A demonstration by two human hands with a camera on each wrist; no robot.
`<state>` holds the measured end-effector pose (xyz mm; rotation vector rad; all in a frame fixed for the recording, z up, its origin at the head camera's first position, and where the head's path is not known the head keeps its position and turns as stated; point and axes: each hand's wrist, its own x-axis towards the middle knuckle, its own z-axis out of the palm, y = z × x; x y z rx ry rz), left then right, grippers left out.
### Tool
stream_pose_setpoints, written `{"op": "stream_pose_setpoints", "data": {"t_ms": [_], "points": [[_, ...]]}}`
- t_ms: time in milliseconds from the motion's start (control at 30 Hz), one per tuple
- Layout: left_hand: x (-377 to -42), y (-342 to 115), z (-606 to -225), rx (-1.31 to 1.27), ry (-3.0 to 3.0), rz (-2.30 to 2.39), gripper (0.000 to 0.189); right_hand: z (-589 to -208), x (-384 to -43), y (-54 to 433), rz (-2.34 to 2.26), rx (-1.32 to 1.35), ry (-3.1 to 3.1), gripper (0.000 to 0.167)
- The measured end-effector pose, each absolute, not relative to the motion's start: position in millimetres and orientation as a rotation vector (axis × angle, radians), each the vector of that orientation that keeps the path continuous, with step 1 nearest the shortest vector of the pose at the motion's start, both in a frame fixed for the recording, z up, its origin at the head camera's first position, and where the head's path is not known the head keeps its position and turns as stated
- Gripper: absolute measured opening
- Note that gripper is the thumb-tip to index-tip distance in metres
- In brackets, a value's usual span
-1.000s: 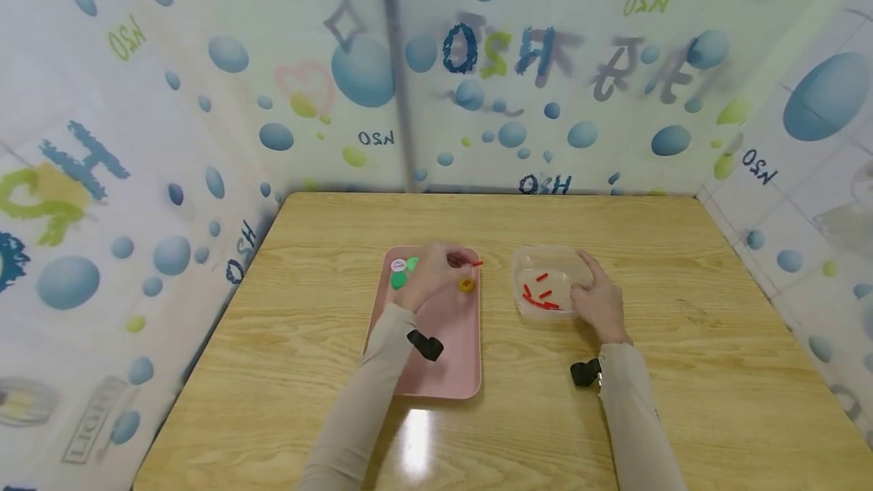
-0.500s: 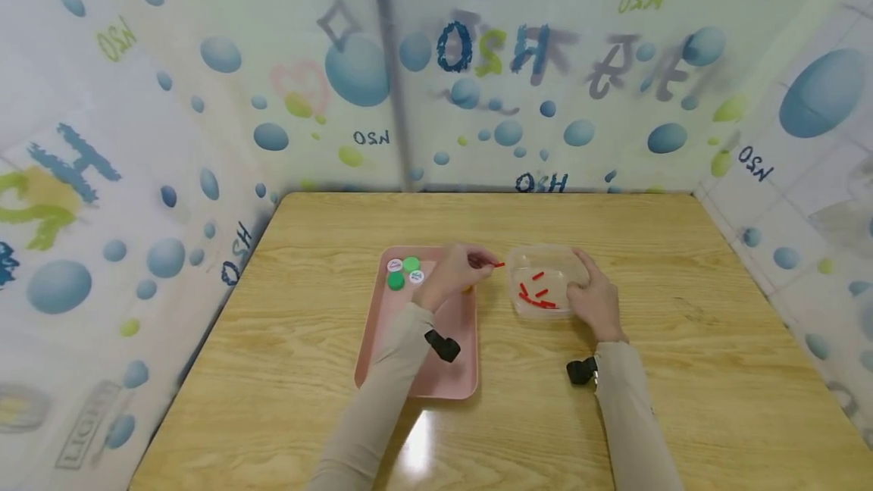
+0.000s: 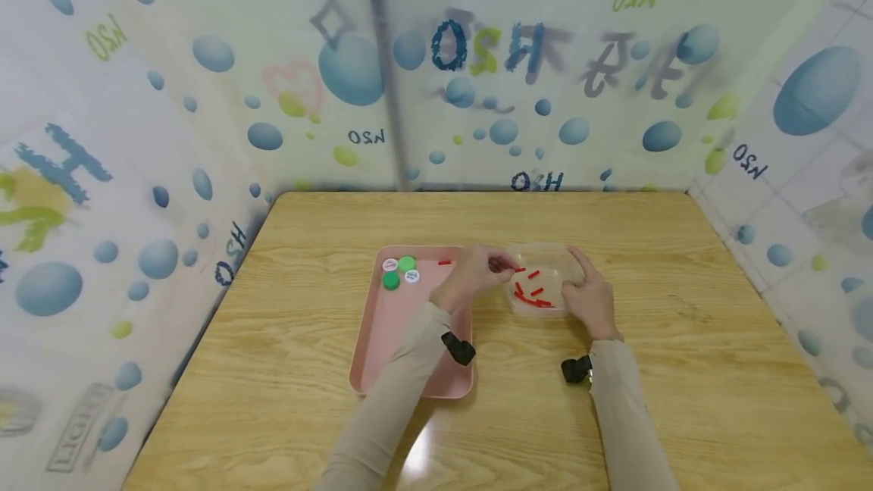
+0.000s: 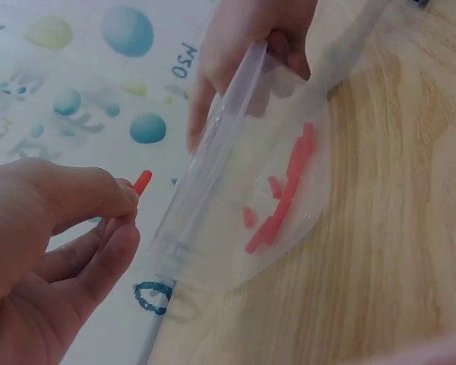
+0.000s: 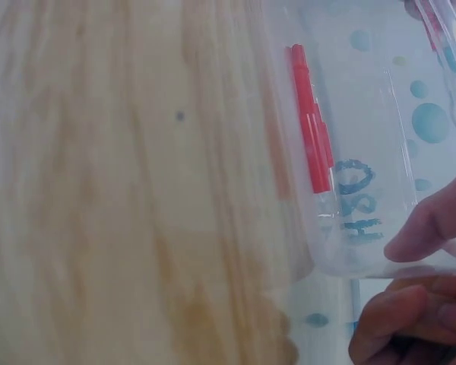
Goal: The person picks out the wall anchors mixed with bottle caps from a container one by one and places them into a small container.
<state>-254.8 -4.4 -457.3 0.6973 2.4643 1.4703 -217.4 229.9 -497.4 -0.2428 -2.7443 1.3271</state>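
Note:
In the head view, my left hand [image 3: 476, 277] pinches a short red stick [image 3: 520, 270] between thumb and fingertips, at the left rim of a clear plastic container [image 3: 558, 279]. The left wrist view shows that red stick [image 4: 143, 182] poking out past the fingertips, apart from the container wall. Several similar red sticks [image 3: 537, 292] lie inside the container. My right hand [image 3: 592, 300] grips the container's right side, the thumb [image 5: 418, 232] on one side of the wall and curled fingers on the other.
A pink tray [image 3: 389, 339] lies left of the container on the wooden table [image 3: 273, 324]. It bears a dark green cap [image 3: 391, 280], a light green cap [image 3: 406, 264], two white printed caps [image 3: 412, 276] and another red stick [image 3: 445, 262]. A patterned wall covering [image 3: 436, 150] surrounds the table.
My left hand has moved right, from above the tray to the container's left rim, carrying the red stick. A red stick on the tray is uncovered; the yellow item there is now hidden.

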Motion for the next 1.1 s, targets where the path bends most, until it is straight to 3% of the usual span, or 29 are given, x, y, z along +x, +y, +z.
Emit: {"op": "stream_pose_setpoints", "data": {"t_ms": [600,1100], "points": [[-260.2,24.9,-457.9,0.824,2.458,1.363,0.017,-497.9,-218.0,231.5,1.28,-0.243,-2.737,0.072],[-264.5,-0.4,-454.9,0.713,2.502,1.451,0.016,-497.5,-217.7,230.4,1.278,-0.218,-2.728,0.072]]}}
